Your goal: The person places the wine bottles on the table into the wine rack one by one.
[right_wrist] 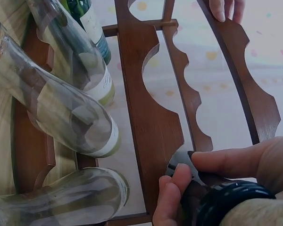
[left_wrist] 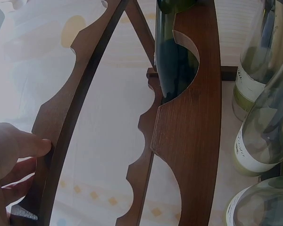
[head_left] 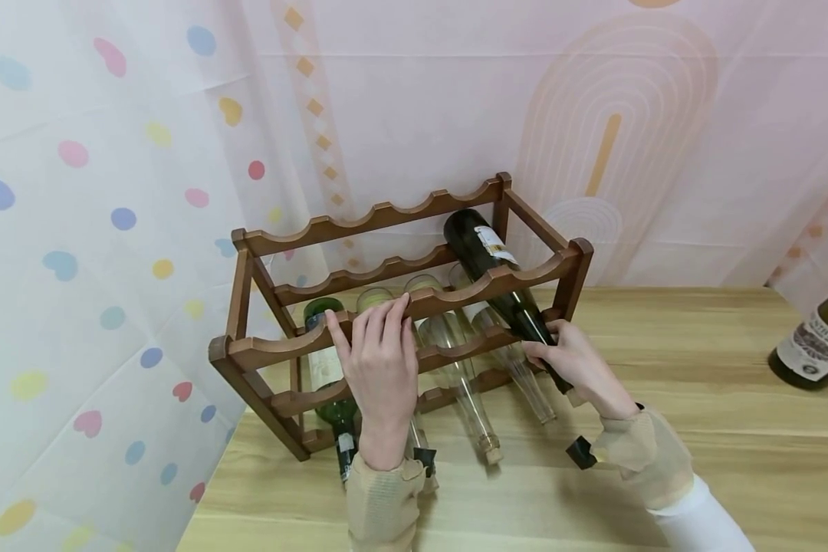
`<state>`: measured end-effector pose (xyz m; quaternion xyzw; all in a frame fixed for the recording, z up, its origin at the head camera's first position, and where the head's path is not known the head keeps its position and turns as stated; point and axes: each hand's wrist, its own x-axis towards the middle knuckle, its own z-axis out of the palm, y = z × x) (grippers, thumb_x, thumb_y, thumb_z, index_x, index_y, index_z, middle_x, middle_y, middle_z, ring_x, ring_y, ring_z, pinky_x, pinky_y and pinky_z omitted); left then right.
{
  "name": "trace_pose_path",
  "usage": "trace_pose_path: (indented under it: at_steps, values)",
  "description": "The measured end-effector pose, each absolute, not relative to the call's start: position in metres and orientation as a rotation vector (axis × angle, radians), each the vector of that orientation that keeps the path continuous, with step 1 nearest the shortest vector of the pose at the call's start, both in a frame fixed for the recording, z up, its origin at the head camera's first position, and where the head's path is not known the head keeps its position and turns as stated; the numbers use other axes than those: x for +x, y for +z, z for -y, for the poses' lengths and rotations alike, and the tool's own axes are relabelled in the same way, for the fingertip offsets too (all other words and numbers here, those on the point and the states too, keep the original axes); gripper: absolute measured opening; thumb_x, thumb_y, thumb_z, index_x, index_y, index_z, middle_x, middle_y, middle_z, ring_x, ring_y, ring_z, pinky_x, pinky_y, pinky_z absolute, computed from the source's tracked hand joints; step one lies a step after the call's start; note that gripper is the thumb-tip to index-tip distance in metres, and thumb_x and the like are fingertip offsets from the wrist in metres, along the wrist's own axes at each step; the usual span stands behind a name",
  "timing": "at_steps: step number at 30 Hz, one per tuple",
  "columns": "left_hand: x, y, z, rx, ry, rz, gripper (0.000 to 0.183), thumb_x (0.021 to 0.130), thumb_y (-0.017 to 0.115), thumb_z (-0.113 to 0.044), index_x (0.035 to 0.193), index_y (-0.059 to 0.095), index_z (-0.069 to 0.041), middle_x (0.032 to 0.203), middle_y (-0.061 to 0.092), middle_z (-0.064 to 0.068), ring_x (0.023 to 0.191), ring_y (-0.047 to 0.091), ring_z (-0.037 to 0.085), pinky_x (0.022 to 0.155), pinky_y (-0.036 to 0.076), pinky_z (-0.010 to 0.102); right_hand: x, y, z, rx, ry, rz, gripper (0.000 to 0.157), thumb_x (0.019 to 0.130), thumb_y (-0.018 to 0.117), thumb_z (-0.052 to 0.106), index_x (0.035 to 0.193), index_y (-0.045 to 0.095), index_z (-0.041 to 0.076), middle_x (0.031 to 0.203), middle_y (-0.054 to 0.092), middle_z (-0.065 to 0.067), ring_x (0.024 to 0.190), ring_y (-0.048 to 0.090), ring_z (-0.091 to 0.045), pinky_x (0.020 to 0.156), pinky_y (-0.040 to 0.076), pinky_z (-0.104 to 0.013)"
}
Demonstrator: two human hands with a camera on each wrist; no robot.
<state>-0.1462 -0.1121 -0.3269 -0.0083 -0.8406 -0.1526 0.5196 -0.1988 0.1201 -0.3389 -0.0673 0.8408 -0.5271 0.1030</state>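
A brown wooden wine rack (head_left: 448,299) with scalloped rails stands on the table. My left hand (head_left: 382,368) grips its top front rail, and the left wrist view shows the thumb (left_wrist: 33,143) on one side and fingers on the other. My right hand (head_left: 583,364) holds the neck of a dark wine bottle (head_left: 479,238) at the rack's right end. This bottle slants toward me, base at the back, below the top front rail and over the middle one. In the right wrist view, fingers and thumb (right_wrist: 226,162) wrap its neck, hiding part of it.
Several bottles lie in the lower tier: a green one (head_left: 334,414) at left and clear ones, including a corked bottle (head_left: 479,422). At far right, another labelled wine bottle (head_left: 814,345) stands on the wooden table (head_left: 717,353). A patterned curtain (head_left: 414,107) hangs close behind the rack.
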Motion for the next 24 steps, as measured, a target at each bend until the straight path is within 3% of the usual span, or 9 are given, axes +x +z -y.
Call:
trace_pose_path:
  at_steps: [5,9,15,19,24]
  values:
    - [-0.146,-0.327,0.113,-0.026,-0.372,2.012,0.021,0.092,0.06,-0.014,0.111,0.069,-0.013,0.105,0.07,0.006,0.102,0.061,0.025,0.117,0.019,0.057,-0.203,-0.338,-0.12,-0.296,-1.609,-2.391,0.019,0.094,0.054,0.01,0.095,0.048,-0.007,0.064,0.049,-0.001,0.062,0.046,-0.011,0.061,0.038,-0.022]
    - [-0.146,-0.327,0.113,-0.03,-0.381,2.013,0.021,0.092,0.06,-0.014,0.112,0.069,-0.013,0.105,0.07,0.006,0.102,0.06,0.025,0.119,0.017,0.056,-0.204,-0.337,-0.121,-0.363,-1.644,-2.332,0.017,0.095,0.052,0.007,0.087,0.051,-0.008,0.062,0.05,0.0,0.059,0.047,-0.01,0.059,0.04,-0.022]
    - [-0.146,-0.327,0.112,-0.029,-0.388,2.02,0.021,0.092,0.06,-0.014,0.112,0.069,-0.012,0.105,0.07,0.006,0.102,0.06,0.025,0.12,0.015,0.055,-0.206,-0.337,-0.123,-0.36,-1.687,-2.237,0.018,0.096,0.05,0.006,0.098,0.05,-0.012,0.067,0.059,0.003,0.062,0.055,-0.005,0.063,0.05,-0.02]
    - [-0.146,-0.327,0.112,-0.032,-0.39,2.021,0.021,0.092,0.06,-0.014,0.112,0.069,-0.012,0.105,0.07,0.006,0.102,0.06,0.025,0.12,0.015,0.055,-0.207,-0.338,-0.129,-0.348,-1.727,-2.119,0.032,0.098,0.047,0.01,0.113,0.044,-0.018,0.079,0.064,0.001,0.072,0.063,-0.004,0.07,0.056,-0.02]
    - [-0.146,-0.327,0.112,-0.032,-0.395,2.021,0.022,0.092,0.061,-0.013,0.112,0.069,-0.012,0.106,0.07,0.006,0.103,0.06,0.025,0.12,0.014,0.055,-0.206,-0.342,-0.14,-0.261,-1.715,-2.046,0.053,0.101,0.043,0.027,0.132,0.029,-0.015,0.094,0.068,-0.002,0.081,0.066,-0.005,0.076,0.055,-0.022]
